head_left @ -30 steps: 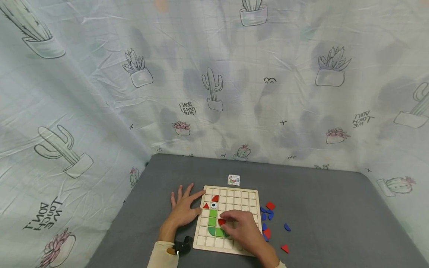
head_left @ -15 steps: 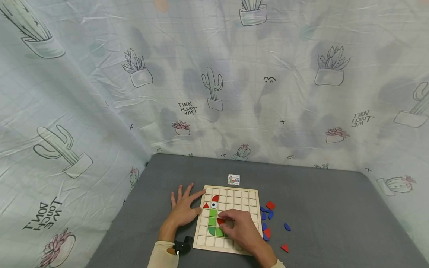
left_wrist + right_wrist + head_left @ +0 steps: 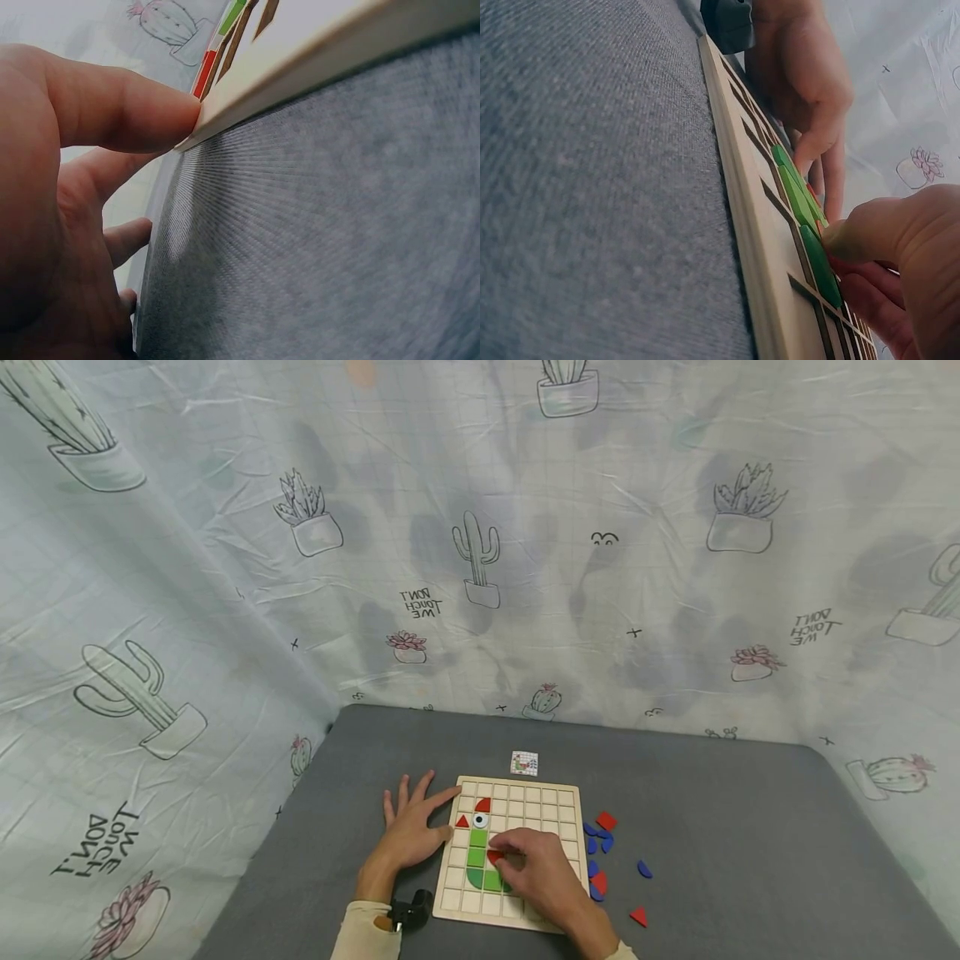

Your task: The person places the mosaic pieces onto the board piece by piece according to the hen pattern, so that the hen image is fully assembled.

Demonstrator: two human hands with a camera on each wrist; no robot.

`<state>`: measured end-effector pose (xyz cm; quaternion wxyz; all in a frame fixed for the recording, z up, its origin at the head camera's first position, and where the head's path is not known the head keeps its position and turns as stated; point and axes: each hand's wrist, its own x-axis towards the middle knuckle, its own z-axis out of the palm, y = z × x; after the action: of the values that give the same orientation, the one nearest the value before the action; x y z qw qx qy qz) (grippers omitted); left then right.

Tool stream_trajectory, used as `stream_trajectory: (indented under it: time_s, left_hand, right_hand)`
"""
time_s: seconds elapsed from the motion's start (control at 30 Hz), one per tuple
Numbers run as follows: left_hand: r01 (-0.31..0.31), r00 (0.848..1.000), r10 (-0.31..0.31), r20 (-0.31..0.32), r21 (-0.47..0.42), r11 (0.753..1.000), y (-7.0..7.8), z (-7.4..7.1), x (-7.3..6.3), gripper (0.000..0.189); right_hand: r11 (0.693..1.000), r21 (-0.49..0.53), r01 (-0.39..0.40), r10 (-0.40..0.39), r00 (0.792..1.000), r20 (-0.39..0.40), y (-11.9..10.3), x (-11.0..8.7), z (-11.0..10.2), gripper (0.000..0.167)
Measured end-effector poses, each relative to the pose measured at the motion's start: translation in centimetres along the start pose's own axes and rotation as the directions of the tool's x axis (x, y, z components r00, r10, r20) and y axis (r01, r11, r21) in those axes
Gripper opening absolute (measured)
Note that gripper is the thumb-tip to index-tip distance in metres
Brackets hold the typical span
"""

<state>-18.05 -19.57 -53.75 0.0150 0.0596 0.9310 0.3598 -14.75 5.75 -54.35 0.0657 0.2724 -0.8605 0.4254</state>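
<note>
A wooden grid board (image 3: 528,922) lies on the grey table. My left hand (image 3: 408,832) is spread at its left side, thumb and index fingertips touching the edge; in the left wrist view the thumb (image 3: 139,112) meets the rim. Thumb and fingers of my right hand (image 3: 542,870) pinch a red puzzle piece (image 3: 494,857) at the cell right of a green square (image 3: 476,857); the fingers hide most of its shape. Green pieces run down and along below, including a dark green rounded one (image 3: 819,264). Above them sit an eye piece (image 3: 480,820), a red triangle (image 3: 462,821) and a red quarter-round (image 3: 483,805).
A small picture card (image 3: 524,763) lies beyond the board. Along the board's right side are several blue half-rounds (image 3: 607,842), a red square (image 3: 606,820) and another red piece (image 3: 600,882). Farther out lie a blue piece (image 3: 644,869) and a red triangle (image 3: 639,917). A patterned cloth (image 3: 630,610) hangs behind.
My right hand has shifted very slightly left with the red puzzle piece, which stays in about the same cell. The left hand keeps its place at the board's edge.
</note>
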Motion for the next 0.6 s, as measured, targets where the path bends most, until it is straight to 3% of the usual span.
stream_trajectory:
  time_s: [0.27, 0.6]
  left_hand:
    - [-0.002, 1.000, 0.002, -0.001, -0.009, 1.000, -0.1, 0.1, 0.1, 0.065]
    - [-0.008, 1.000, 0.008, 0.002, -0.020, 1.000, -0.1, 0.0, 0.2, 0.065]
  right_hand:
    - [1.000, -0.022, 0.016, -0.016, 1.000, -0.008, 0.0, 0.0, -0.2, 0.024]
    - [0.997, 0.022, 0.075, -0.072, 0.990, -0.118, 0.8, -1.1, -1.0, 0.025]
